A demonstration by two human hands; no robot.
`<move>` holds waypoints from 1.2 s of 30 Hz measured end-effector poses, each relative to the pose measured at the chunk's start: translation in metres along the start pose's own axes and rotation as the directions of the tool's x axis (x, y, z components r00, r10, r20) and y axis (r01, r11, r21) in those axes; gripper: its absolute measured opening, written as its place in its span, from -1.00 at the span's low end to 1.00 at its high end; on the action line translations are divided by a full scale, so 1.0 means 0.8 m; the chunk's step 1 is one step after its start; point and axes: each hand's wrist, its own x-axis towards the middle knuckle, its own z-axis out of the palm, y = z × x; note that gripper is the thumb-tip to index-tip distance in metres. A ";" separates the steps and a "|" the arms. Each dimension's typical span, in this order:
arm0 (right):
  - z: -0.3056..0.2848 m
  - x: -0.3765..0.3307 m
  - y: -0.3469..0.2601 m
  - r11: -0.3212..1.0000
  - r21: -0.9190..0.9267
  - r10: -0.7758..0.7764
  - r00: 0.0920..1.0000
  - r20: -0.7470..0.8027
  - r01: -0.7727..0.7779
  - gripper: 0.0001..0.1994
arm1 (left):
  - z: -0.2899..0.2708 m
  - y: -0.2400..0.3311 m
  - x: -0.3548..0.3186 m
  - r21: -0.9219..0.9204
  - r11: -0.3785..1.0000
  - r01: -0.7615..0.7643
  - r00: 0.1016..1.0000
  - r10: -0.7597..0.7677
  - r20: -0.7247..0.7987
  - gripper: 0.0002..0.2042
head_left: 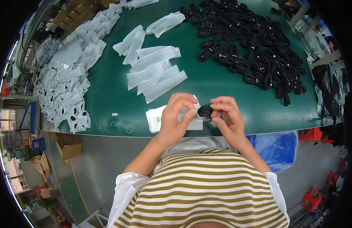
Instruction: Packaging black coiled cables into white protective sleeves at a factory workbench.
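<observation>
Pinching a white bag [191, 121] at the desk's [107, 125] near edge, the left hand [176, 114] has its grip pressed onto it, while the right hand [227, 116] pinches a coiled black cable [205, 111] at the bag's mouth.

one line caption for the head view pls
Left hand holds a white plastic sleeve; right hand feeds in a coiled black cable.

two hands [179, 114]; one black cable coil [205, 111] held; about seven loose white bags [155, 74] mid-table; cardboard box [69, 146] one
</observation>
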 end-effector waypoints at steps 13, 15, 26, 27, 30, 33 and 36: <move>0.030 0.041 -0.015 0.923 -0.273 -0.227 0.956 0.184 0.272 -0.79 | -0.002 0.015 0.025 -0.576 0.810 0.115 0.990 -0.142 -0.002 -0.92; 0.029 0.047 -0.009 0.946 -0.228 -0.233 0.972 0.019 0.232 -0.85 | 0.000 0.019 0.023 -0.509 0.842 0.181 0.981 -0.188 0.038 -0.87; 0.008 0.045 0.025 0.995 0.066 0.087 0.977 -0.196 -0.076 -0.89 | -0.103 -0.056 0.026 0.861 0.508 -0.005 0.998 -0.050 0.036 -0.10; 0.003 0.041 0.032 0.996 0.012 0.091 0.975 -0.204 -0.090 -0.89 | -0.111 -0.062 0.035 0.921 0.384 0.057 0.995 -0.097 -0.021 -0.02; -0.017 0.024 0.046 0.974 -0.211 0.038 0.977 -0.209 -0.083 -0.87 | -0.134 -0.092 0.057 0.893 0.447 0.052 0.982 -0.186 0.035 0.01; -0.034 0.011 0.053 0.953 -0.273 0.033 0.937 -0.348 -0.135 -0.86 | -0.144 -0.121 0.094 0.880 0.474 0.032 0.970 -0.226 0.087 0.01; -0.053 0.001 0.064 0.928 -0.335 0.015 0.916 -0.401 -0.162 -0.85 | -0.150 -0.145 0.137 0.892 0.452 -0.001 0.966 -0.229 0.118 -0.03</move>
